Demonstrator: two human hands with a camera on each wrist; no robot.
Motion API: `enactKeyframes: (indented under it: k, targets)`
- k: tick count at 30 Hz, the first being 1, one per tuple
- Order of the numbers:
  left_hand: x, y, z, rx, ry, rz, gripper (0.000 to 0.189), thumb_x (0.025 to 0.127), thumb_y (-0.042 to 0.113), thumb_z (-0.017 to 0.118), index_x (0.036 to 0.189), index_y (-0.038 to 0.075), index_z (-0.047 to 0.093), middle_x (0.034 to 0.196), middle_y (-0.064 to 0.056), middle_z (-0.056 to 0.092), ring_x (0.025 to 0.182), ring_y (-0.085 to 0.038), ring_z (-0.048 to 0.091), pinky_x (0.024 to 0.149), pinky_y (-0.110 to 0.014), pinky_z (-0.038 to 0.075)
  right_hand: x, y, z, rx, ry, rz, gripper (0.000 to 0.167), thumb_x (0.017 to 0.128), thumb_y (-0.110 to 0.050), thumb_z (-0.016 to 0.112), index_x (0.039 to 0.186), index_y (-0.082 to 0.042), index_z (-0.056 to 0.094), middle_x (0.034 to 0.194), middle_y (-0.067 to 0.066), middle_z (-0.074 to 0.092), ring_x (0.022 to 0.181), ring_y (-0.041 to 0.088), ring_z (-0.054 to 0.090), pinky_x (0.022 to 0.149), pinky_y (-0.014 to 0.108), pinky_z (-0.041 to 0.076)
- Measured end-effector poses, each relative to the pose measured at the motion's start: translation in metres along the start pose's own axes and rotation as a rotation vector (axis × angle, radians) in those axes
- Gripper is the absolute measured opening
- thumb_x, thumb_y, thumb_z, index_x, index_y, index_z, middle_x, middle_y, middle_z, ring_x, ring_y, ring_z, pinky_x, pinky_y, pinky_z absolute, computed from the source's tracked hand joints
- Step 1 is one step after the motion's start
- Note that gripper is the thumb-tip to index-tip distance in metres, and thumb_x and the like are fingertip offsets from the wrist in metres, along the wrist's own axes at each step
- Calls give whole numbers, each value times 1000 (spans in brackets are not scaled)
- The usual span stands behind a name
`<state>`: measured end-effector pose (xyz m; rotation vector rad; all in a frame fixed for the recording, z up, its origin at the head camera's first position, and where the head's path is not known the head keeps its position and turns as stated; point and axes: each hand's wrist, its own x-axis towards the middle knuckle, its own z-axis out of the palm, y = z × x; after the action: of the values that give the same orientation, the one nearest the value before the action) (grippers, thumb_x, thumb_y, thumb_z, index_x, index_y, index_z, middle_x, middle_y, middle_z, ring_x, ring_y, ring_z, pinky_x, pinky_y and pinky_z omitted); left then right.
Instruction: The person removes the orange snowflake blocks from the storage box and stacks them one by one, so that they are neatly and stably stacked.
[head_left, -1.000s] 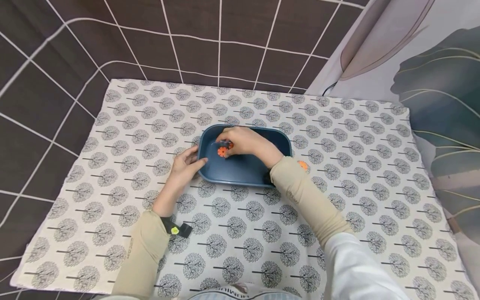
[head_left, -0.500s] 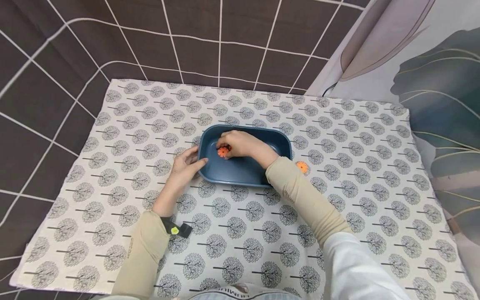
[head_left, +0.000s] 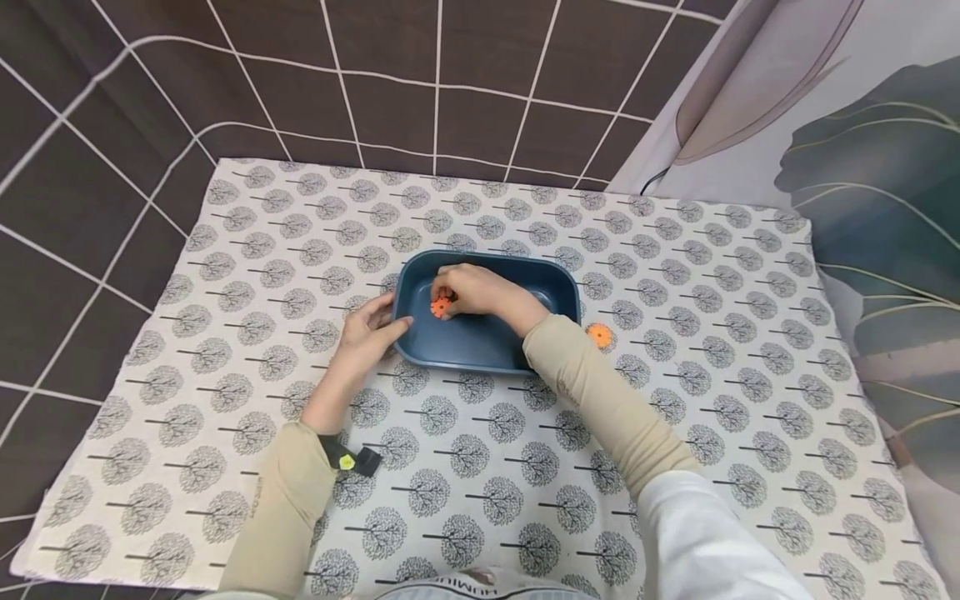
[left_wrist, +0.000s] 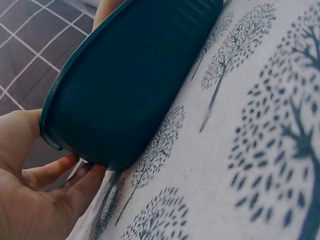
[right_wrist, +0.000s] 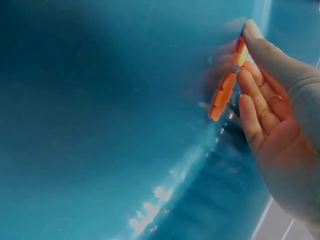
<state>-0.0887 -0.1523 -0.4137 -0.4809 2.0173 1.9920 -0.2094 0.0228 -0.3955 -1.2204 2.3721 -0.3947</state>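
A dark blue rectangular tray (head_left: 487, 346) with rounded corners sits on the cloth. My left hand (head_left: 366, 333) grips its left end, thumb over the rim and fingers against the outer wall, as the left wrist view also shows. Inside the tray, near its left end, my right hand (head_left: 472, 290) reaches down with bent fingers. In the right wrist view its thumb and fingers pinch an orange notched disc (right_wrist: 242, 52), largely covered by the hand. A second orange notched disc (right_wrist: 222, 97), flower-like from above, is close by the fingertips.
Outside the tray, by its right end, a lighter orange notched disc (head_left: 599, 335) lies on the tree-printed tablecloth (head_left: 465, 483). A dark cloth with white grid lines (head_left: 390, 108) hangs behind, and a patterned curtain (head_left: 870, 192) borders the right side.
My right hand has lowered slightly toward the tray floor, and the dark edge seen above the orange disc is now behind the fingers. The left hand keeps its place on the tray.
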Motion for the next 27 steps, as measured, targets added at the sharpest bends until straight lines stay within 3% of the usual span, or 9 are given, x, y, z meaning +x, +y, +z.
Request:
enactKeyframes:
  k: [18, 27]
  targets:
    - [-1, 0, 0, -43, -11, -22, 62, 88, 12, 62, 144, 18, 35, 135, -11, 48, 107, -25, 57, 81, -32, 56, 0, 0, 0, 0, 7, 18, 31, 81, -24, 74, 106, -10, 63, 102, 5, 57, 83, 17, 51, 74, 29, 45]
    - [-1, 1, 0, 11, -6, 0, 63, 88, 14, 63, 144, 16, 34, 134, -12, 49, 113, -27, 54, 81, -29, 55, 0, 1, 0, 17, 4, 15, 31, 80, -20, 72, 108, -9, 65, 104, 6, 58, 83, 16, 53, 73, 26, 47]
